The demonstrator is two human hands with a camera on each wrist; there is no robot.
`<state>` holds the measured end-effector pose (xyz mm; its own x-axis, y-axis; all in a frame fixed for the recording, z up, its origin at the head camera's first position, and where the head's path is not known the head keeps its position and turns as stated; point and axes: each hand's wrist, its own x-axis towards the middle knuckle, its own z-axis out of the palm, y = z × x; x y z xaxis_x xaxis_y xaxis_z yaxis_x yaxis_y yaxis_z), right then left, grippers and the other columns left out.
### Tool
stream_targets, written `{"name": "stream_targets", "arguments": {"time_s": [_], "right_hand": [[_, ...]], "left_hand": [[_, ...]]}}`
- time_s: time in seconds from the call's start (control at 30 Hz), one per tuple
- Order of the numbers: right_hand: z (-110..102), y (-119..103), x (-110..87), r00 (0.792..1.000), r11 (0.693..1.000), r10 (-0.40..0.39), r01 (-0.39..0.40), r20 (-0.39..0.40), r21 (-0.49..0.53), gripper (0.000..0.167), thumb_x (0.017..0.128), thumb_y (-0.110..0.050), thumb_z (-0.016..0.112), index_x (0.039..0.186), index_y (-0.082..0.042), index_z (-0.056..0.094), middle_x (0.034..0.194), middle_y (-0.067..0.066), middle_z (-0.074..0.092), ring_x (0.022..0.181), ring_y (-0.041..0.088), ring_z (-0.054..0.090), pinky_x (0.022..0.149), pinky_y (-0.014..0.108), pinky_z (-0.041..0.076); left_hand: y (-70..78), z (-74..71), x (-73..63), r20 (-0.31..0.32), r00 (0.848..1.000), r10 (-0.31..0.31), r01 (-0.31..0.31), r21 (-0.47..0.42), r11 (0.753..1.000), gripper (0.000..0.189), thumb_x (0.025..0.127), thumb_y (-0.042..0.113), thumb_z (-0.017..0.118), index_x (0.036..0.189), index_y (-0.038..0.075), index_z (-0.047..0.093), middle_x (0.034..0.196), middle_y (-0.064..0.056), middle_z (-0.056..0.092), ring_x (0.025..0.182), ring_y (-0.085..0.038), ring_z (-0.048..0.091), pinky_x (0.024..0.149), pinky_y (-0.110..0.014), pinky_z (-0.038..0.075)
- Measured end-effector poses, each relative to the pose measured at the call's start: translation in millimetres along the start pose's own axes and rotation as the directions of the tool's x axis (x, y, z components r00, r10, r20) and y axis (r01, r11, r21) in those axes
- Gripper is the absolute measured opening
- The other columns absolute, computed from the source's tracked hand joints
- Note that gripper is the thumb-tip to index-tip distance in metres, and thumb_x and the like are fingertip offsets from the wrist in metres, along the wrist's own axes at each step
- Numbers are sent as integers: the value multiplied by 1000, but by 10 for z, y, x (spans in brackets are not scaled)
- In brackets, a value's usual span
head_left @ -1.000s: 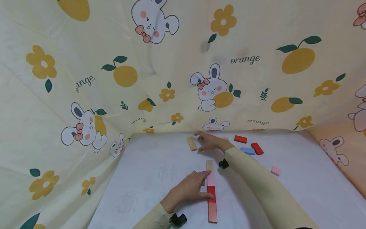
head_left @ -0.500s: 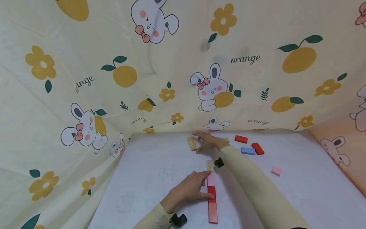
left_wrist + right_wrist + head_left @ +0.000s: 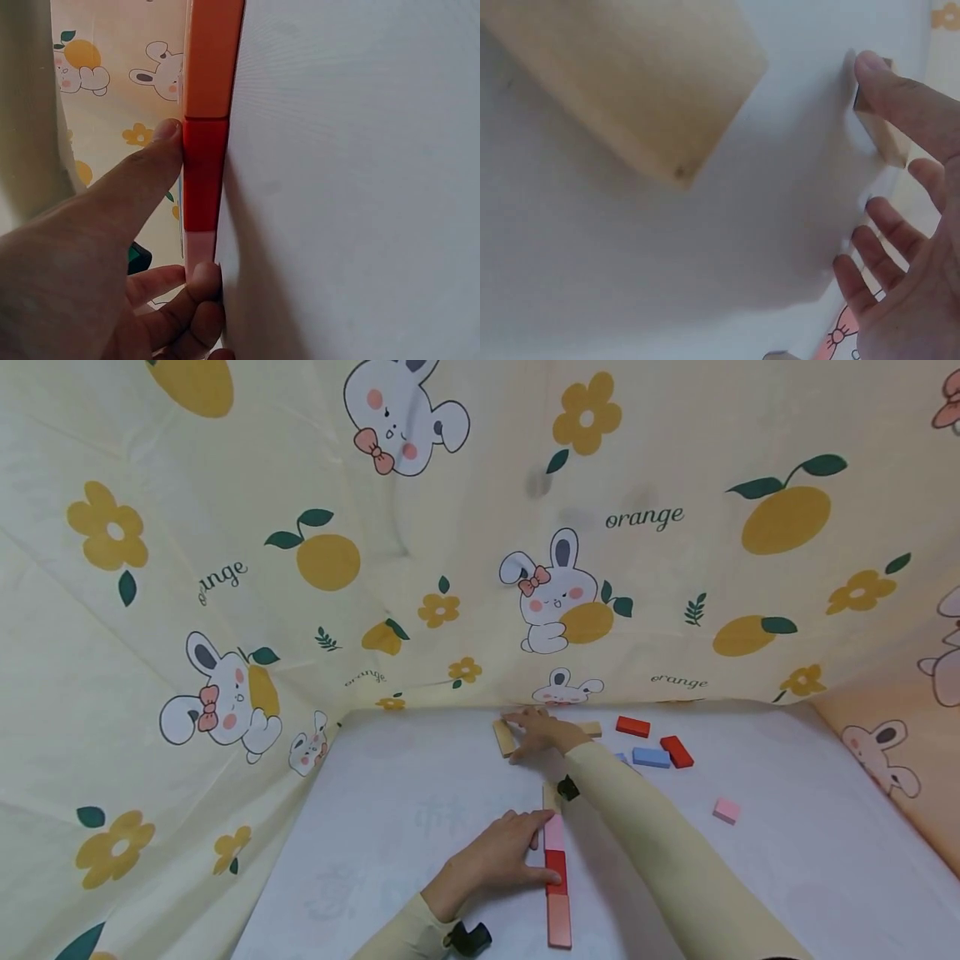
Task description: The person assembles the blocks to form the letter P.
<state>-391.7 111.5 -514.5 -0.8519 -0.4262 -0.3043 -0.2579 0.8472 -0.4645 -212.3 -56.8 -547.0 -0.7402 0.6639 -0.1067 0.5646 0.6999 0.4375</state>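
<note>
A row of blocks runs away from the person: a salmon block (image 3: pixel 558 920), a red block (image 3: pixel 557 864), a pink block (image 3: pixel 553 833) and a wooden block (image 3: pixel 551 797) at the far end. My left hand (image 3: pixel 487 860) lies along the row's left side, thumb touching the red block and fingers at the pink one. Farther back, my right hand (image 3: pixel 543 732) reaches to a second wooden block (image 3: pixel 503 739), with thumb and index finger spread around its ends. In the right wrist view the thumb covers part of that wooden block (image 3: pixel 889 139); a firm grip cannot be made out.
Right of the right hand lie another wooden block (image 3: pixel 591 728), two red blocks (image 3: pixel 633 727) and a blue block (image 3: pixel 651 757). A second blue piece (image 3: pixel 621 757) peeks out beside the sleeve. Farther right is a loose pink block (image 3: pixel 726 811). A printed cloth (image 3: pixel 450 543) rises behind the white table (image 3: pixel 360 827).
The right hand has shifted slightly left to the wooden block, and its forearm has swung left, uncovering more of another wooden block and a bit of blue. The left hand stays in place.
</note>
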Motion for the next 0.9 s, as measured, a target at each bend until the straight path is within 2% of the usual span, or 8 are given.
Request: {"name": "stream_targets", "arguments": {"time_s": [0.27, 0.53, 0.73, 0.9], "right_hand": [[23, 23, 85, 999, 999, 39, -39, 3, -31, 89, 93, -45, 83, 168, -32, 37, 177, 13, 23, 162, 43, 15, 119, 76, 23], [-14, 21, 44, 999, 1000, 21, -21, -37, -4, 85, 90, -40, 88, 163, -29, 47, 174, 12, 30, 159, 41, 25, 118, 74, 28], [-9, 94, 54, 996, 999, -41, 42, -81, 5, 82, 84, -40, 93, 150, -12, 53, 153, 15, 53, 141, 36, 46, 118, 61, 36], [-2, 232, 60, 989, 992, -59, 73, -134, 100, 80, 80, -39, 96, 141, -8, 53, 136, 15, 59, 122, 31, 54, 111, 51, 45]], "left_hand": [[-7, 21, 0, -1, 1000, -2, 2, 0, 1000, 94, 88, 62, 83, 162, 18, 46, 93, 12, 54, 92, -6, 46, 79, -24, 41], [-14, 39, 6, -4, 1000, -11, 11, -12, 1000, 94, 87, 62, 83, 162, 20, 45, 93, 14, 53, 92, -4, 45, 79, -24, 41], [-1, 32, -3, -6, 1000, -15, 15, -12, 1000, 95, 87, 62, 84, 163, 21, 45, 93, 13, 53, 93, -5, 46, 79, -24, 41], [17, 12, -19, -12, 1000, -12, 12, -9, 1000, 94, 87, 61, 84, 163, 21, 45, 94, 12, 54, 94, -5, 46, 80, -24, 41]]}}
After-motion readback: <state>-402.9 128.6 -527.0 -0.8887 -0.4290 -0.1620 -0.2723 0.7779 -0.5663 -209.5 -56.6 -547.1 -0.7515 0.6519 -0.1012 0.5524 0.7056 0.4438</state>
